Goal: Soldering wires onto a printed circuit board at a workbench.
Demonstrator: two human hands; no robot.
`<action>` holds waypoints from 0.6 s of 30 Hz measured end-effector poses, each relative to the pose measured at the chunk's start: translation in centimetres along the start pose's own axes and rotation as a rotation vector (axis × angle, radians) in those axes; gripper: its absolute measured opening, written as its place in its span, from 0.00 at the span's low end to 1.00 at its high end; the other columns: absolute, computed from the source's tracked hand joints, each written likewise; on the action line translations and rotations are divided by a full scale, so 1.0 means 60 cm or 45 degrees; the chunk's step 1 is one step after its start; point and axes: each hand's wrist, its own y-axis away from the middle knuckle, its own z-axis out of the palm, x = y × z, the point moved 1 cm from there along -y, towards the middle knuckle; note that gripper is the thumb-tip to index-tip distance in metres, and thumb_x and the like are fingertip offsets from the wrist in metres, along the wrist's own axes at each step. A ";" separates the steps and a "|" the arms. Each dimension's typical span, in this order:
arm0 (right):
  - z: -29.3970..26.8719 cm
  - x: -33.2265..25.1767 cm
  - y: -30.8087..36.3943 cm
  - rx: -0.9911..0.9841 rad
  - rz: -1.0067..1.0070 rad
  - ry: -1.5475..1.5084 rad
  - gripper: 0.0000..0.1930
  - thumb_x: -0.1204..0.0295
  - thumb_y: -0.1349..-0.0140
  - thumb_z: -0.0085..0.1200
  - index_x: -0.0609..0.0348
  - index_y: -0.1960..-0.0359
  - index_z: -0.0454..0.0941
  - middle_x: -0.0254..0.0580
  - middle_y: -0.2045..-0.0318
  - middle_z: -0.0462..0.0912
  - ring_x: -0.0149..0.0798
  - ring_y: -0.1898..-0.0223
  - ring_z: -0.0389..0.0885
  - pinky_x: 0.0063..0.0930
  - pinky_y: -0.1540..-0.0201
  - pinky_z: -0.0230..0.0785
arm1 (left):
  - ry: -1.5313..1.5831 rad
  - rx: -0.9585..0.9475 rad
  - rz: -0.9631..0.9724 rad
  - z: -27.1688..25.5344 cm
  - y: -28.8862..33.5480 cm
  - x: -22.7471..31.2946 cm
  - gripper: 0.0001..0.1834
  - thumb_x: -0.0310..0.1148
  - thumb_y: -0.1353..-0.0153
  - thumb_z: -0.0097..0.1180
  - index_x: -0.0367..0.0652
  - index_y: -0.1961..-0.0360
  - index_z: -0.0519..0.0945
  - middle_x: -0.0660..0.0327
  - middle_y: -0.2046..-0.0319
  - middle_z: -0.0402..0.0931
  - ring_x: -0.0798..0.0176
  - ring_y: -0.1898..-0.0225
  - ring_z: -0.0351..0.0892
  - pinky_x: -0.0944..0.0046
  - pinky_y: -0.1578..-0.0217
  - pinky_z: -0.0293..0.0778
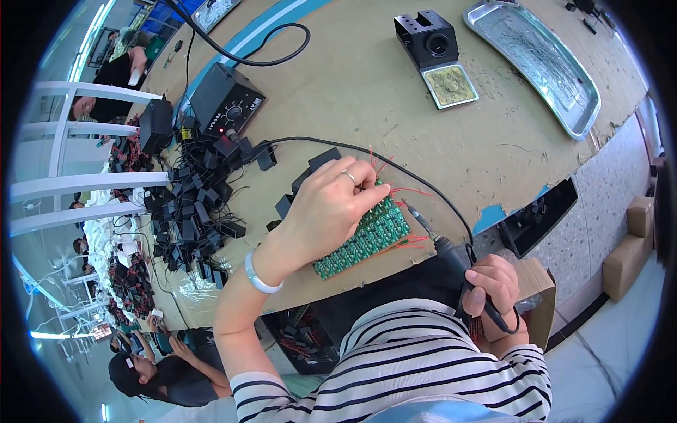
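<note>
My left hand (326, 206) rests over a green circuit board panel (377, 236), its thumb and fingers pinched together near the panel's far right edge. What lies in that pinch is too small or hidden to make out. Thin red wires (413, 244) stick out from the panel's right side and far end. In my right hand (495, 283) is a soldering iron (448, 252), gripped by its dark handle. Its tip points up and left, close to the wires at the panel's right edge. Part of the panel is covered by my left hand.
Left of the panel lies a heap of small black cases with leads (194, 211). Behind it stands a black soldering station (224, 102), its cable crossing the table. Farther off are an iron stand (427, 39) with a sponge tray (451, 86) and a metal tray (539, 70). Another person (185, 374) sits left.
</note>
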 end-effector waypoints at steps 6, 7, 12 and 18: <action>0.009 0.002 -0.008 -0.026 0.003 -0.010 0.13 0.81 0.44 0.54 0.65 0.55 0.77 0.40 0.72 0.80 0.40 0.77 0.78 0.31 0.75 0.73 | -0.074 -0.066 -0.011 0.004 -0.010 0.004 0.10 0.20 0.52 0.64 0.40 0.66 0.81 0.61 0.66 0.75 0.56 0.63 0.75 0.58 0.59 0.73; 0.011 0.003 -0.010 -0.025 0.004 -0.009 0.13 0.81 0.44 0.54 0.65 0.55 0.77 0.40 0.72 0.80 0.40 0.77 0.78 0.31 0.75 0.73 | -0.073 -0.068 -0.010 0.004 -0.011 0.003 0.10 0.20 0.52 0.64 0.40 0.66 0.81 0.61 0.66 0.75 0.56 0.63 0.75 0.58 0.59 0.73; 0.018 0.006 -0.019 -0.052 0.004 -0.022 0.15 0.83 0.48 0.54 0.65 0.57 0.78 0.40 0.72 0.80 0.39 0.77 0.78 0.31 0.75 0.72 | -0.108 -0.075 -0.003 0.009 -0.011 0.001 0.10 0.20 0.50 0.63 0.40 0.66 0.80 0.61 0.66 0.74 0.56 0.62 0.75 0.58 0.58 0.72; 0.019 0.010 -0.018 -0.064 -0.018 -0.025 0.16 0.84 0.50 0.55 0.65 0.57 0.79 0.40 0.72 0.80 0.39 0.77 0.78 0.30 0.74 0.73 | -0.120 -0.119 0.003 0.011 -0.012 -0.002 0.09 0.22 0.50 0.63 0.40 0.66 0.80 0.60 0.66 0.74 0.55 0.61 0.74 0.57 0.57 0.72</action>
